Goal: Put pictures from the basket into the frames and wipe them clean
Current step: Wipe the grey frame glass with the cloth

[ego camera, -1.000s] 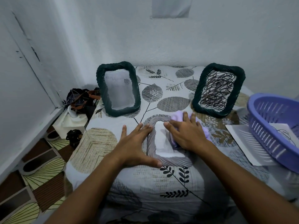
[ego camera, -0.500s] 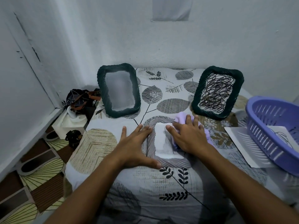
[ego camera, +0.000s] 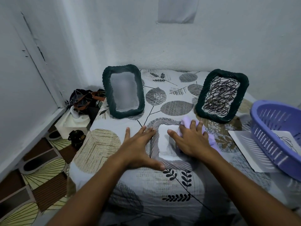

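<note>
A grey rope-edged frame (ego camera: pixel 154 145) lies flat on the patterned bedspread in front of me, with white paper behind its glass. My left hand (ego camera: pixel 138 149) rests flat on the frame's left side, fingers spread. My right hand (ego camera: pixel 190 141) presses a lilac cloth (ego camera: pixel 187 123) onto the frame's right half, hiding that part. Two dark green frames stand at the back: the left frame (ego camera: pixel 123 93) shows a blank pane, the right frame (ego camera: pixel 222 95) holds a scribble picture. A purple basket (ego camera: pixel 276 134) at the right holds a picture sheet (ego camera: pixel 286 141).
A white sheet (ego camera: pixel 244 147) lies partly under the basket. The bedspread (ego camera: pixel 171 185) drops off at the left edge to a patterned floor. A white box (ego camera: pixel 71 123) with a bag (ego camera: pixel 83 100) and a small dark object (ego camera: pixel 76 137) sit in the left corner. Walls close in behind and left.
My right hand has slid the lilac cloth a little up and right across the grey frame. My left hand has stayed on the frame's left side.
</note>
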Demonstrator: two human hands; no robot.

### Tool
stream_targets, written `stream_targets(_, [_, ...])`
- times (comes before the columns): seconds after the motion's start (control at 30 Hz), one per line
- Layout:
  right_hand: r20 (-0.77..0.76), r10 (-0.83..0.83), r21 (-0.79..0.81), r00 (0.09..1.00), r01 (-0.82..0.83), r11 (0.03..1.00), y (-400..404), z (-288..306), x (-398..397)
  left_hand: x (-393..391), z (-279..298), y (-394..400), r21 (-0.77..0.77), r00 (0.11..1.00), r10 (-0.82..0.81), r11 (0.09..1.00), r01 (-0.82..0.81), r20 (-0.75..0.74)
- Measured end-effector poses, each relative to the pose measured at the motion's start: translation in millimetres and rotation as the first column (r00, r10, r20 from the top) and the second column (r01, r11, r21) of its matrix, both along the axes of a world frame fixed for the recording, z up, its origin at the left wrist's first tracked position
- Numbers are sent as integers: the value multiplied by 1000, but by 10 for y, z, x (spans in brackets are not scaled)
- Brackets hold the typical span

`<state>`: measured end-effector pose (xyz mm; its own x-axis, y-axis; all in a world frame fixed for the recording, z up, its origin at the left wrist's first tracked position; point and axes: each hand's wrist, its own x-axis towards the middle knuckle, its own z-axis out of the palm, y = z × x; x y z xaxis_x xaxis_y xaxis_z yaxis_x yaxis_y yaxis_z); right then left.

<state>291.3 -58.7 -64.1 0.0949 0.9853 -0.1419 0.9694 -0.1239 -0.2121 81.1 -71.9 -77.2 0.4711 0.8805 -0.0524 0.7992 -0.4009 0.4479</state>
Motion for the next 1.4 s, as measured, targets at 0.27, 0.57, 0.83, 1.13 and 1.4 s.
stream_targets(0.27, [-69, 53, -29, 996, -55, 998, -217, 109, 94, 9, -15, 14, 17, 1000, 0, 1000, 0, -24])
stream_targets(0.57, [-51, 38, -25, 998, -40, 999, -110, 39, 74, 10, -31, 13, 34, 1000, -7, 999, 8, -28])
stream_targets(0.83, [-48, 22, -46, 999, -24, 999, -411, 31, 11, 9, -27, 18, 33, 1000, -12, 999, 13, -28])
stream_targets(1.13, [-19, -16, -31, 1000, 15, 999, -37, 26, 4, -1, -9, 7, 29, 1000, -16, 999, 16, -19])
stream_targets(1.4, [-57, 8, -31, 998, -10, 999, -389, 29, 2, 13, -9, -5, 22, 1000, 1, 1000, 0, -25])
